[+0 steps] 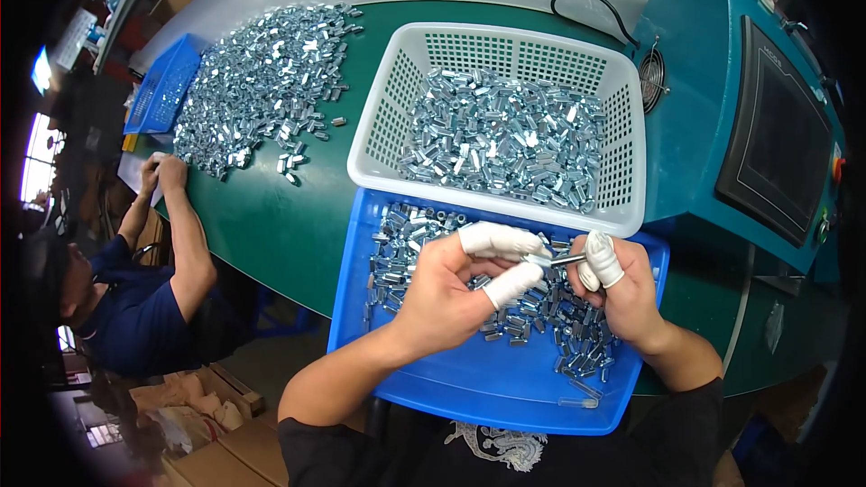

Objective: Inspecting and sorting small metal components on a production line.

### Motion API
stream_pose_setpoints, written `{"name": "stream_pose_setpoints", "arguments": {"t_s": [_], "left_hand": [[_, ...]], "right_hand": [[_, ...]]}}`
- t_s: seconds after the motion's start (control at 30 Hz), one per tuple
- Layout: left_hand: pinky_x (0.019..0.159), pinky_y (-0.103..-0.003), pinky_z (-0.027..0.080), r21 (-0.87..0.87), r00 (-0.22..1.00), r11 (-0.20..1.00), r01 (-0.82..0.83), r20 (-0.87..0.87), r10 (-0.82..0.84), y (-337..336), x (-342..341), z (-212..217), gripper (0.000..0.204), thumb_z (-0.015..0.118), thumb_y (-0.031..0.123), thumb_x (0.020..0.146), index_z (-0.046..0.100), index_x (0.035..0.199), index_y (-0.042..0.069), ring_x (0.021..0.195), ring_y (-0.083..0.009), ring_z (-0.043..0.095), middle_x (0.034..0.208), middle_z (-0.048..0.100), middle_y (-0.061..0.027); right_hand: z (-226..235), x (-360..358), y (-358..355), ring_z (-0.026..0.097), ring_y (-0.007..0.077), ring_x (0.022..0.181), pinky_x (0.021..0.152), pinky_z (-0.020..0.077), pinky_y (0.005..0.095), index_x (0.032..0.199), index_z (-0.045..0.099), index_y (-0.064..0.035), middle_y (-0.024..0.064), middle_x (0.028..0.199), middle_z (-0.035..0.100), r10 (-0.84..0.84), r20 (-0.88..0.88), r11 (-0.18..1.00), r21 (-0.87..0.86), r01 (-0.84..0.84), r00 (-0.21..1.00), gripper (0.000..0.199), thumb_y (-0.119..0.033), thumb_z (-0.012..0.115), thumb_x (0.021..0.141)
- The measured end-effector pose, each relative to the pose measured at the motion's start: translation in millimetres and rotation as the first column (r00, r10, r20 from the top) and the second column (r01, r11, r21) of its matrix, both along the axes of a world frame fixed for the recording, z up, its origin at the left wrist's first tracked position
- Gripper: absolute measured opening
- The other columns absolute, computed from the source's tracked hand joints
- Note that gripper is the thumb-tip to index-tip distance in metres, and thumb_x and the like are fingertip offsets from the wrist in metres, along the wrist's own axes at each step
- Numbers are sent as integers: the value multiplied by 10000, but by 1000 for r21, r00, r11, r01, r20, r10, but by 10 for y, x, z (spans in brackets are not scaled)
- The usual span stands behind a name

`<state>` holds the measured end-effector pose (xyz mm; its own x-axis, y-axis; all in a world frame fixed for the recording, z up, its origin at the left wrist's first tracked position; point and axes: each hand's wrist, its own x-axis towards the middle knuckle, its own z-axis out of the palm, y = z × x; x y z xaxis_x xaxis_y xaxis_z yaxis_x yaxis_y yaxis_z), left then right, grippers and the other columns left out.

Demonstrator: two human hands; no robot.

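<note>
The left grip (442, 296) pinches a small shiny metal piece (538, 261) between thumb and finger, both in white covers (514, 284). The right grip (629, 293) is clenched around a thin dark rod (568, 260) whose tip meets or nearly meets the piece; I cannot tell which. Smooth covers on polished metal could let the piece twist or pop loose, and an off-line push could skid the rod into the left fingertips. Right below both grips, a blue tray (487, 388) holds many similar loose pieces, so a dropped one would be hard to pick out. Just beyond the grips, a loaded white basket (496, 201) overlaps the tray's far edge; a bump from the knuckles could shift it. Farther off to the left, a heap (262, 81) lies loose on the green desk (271, 243), where a brushing arm could scatter it
</note>
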<state>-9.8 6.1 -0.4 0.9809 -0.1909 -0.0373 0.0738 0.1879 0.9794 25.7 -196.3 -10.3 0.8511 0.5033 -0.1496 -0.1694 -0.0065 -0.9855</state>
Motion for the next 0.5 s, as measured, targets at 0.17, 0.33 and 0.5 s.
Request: {"name": "stream_pose_setpoints", "arguments": {"t_s": [0.17, 0.33, 0.5], "left_hand": [[770, -254, 520, 286, 996, 958, 30, 67, -52, 14, -17, -23, 225, 674, -24, 792, 619, 1011, -22, 874, -133, 630, 972, 636, -91], [743, -261, 520, 64, 999, 998, -15, 29, 13, -61, -41, -42, 178, 693, -32, 772, 620, 934, -27, 847, -132, 628, 908, 634, -84], [674, -289, 520, 302, 930, 948, -99, 366, -20, -115, 25, -103, 203, 709, -37, 735, 622, 915, -7, 775, -207, 650, 847, 650, -111]], "right_hand": [[13, -12, 23, 342, 32, 448, 414, 270, 190, 698, 508, -44, -4, 557, 472, -6, 24, 1000, -19, 6, 1000, 453, -346, 343, 992], [-1, -54, 42, 353, 22, 478, 436, 276, 187, 739, 510, -36, -11, 600, 491, 87, 200, 994, -81, -72, 976, 436, -371, 373, 981], [9, -28, 5, 362, 35, 467, 442, 289, 194, 784, 531, -39, 2, 597, 504, 83, -1, 996, -39, -83, 997, 405, -346, 363, 987]]}}
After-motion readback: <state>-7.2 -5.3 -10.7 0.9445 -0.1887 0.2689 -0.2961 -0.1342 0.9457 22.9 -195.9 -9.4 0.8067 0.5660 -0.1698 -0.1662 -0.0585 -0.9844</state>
